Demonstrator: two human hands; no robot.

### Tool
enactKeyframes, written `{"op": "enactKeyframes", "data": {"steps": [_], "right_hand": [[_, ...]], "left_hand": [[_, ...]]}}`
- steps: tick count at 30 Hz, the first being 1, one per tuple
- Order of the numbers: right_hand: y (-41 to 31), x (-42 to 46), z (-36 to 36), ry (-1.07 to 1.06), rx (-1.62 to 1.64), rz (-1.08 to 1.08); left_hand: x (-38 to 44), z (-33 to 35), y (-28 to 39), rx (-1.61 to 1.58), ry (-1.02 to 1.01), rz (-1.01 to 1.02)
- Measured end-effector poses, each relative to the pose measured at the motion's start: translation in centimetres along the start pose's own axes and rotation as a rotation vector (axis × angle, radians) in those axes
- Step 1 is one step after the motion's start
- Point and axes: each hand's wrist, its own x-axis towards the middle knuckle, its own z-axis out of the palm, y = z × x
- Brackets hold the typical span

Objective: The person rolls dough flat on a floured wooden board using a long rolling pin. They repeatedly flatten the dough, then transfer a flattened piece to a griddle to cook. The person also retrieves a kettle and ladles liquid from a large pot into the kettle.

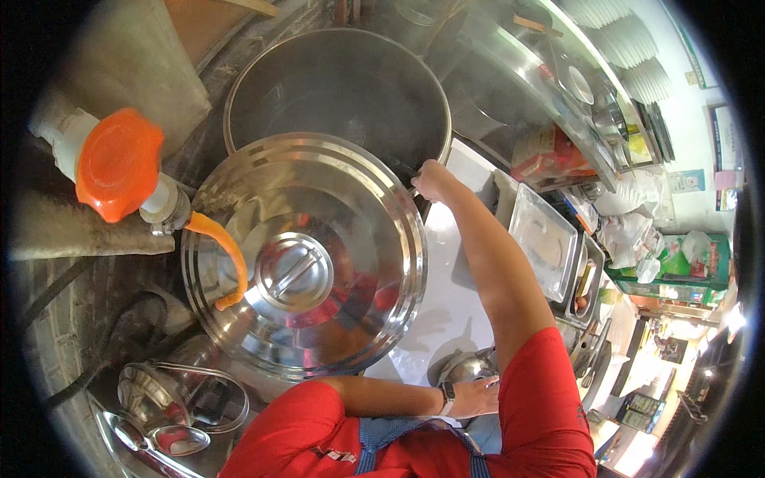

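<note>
A large steel stockpot [230, 113] stands before me, its dark inside hazy with steam. My right hand [435, 182] is curled over its near right rim; the fingertips are partly hidden. A wide, shiny steel lid [346, 227] with a bar handle covers the pot's near part, its edge close to that hand. My left hand [475, 397], with a watch [446, 397] on the wrist, is low by my body, next to a rounded metal vessel [469, 365]. My right sleeve hides its fingers, so its hold cannot be made out.
An orange valve knob [118, 164] and orange hose [239, 257] reach over the lid from the left. Steel ladles [179, 439] and a metal jug [149, 391] lie at lower left. Right of my arm are a clear-lidded tray [544, 239] and shelves with stacked plates [627, 42].
</note>
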Motion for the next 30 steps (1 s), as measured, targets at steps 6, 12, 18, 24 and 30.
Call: {"op": "enactKeyframes", "data": {"steps": [6, 12, 18, 24, 30], "right_hand": [[3.0, -4.9, -0.6, -0.138, 0.838, 0.154], [4.5, -15.0, -0.2, -0.027, 1.199, 0.110], [5.6, -24.2, -1.0, 0.077, 1.335, 0.043], [7.5, -32.8, -0.4, 0.176, 1.388, 0.001], [9.7, -42.7, 2.0, 0.246, 1.414, 0.013]], "left_hand": [[-1.3, 4.6, -0.1, -0.060, -0.289, 0.164], [-4.8, 6.0, -0.4, 0.168, -0.211, 0.143], [-5.8, 4.5, -0.3, 0.231, -0.083, 0.168], [-5.6, 2.8, -1.3, 0.167, -0.152, 0.157], [-5.9, -1.0, -3.2, 0.214, -0.270, 0.032]]}}
